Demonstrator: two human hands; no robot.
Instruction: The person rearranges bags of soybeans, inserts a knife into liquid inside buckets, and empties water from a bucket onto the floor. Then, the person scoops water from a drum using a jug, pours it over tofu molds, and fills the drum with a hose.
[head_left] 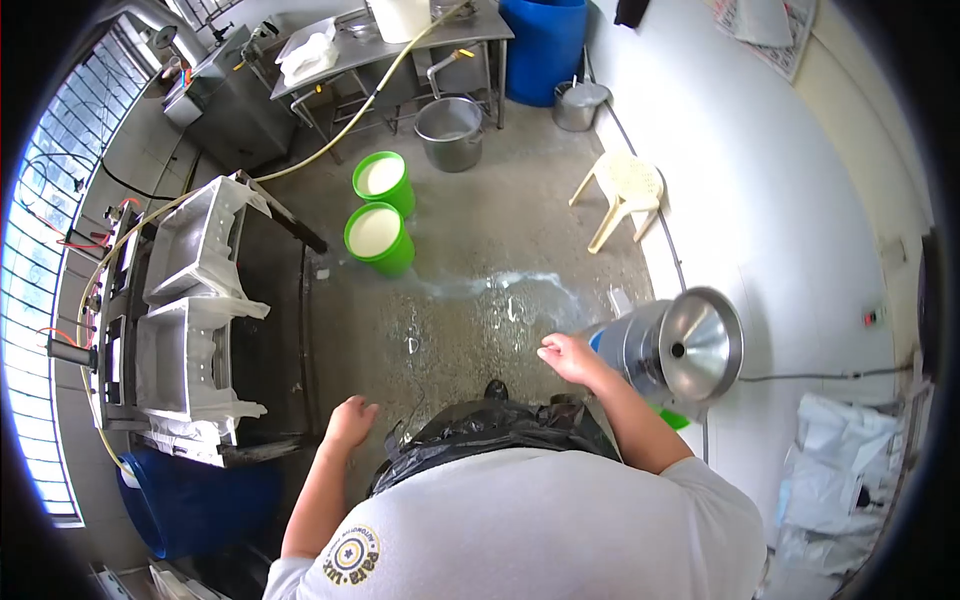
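Note:
My left hand (350, 421) hangs over the floor at the left of my body, fingers curled in and nothing visible in them. My right hand (567, 358) is held out in front of a steel grinding machine (640, 350), its fingers also curled with nothing seen in them. The machine has a round metal funnel-shaped hopper (700, 345) on top with a dark hole in its middle. I cannot tell whether my right hand touches the machine. A green bucket (672, 418) shows partly beneath it. A black plastic apron (470, 440) covers my front.
Two green buckets (394, 262) of whitish liquid stand ahead on the wet floor, near a milky spill (500, 282). Cloth-lined metal moulds (180, 340) line the left side. A steel pot (448, 145), plastic stool (630, 180) and blue barrel (543, 50) stand farther back.

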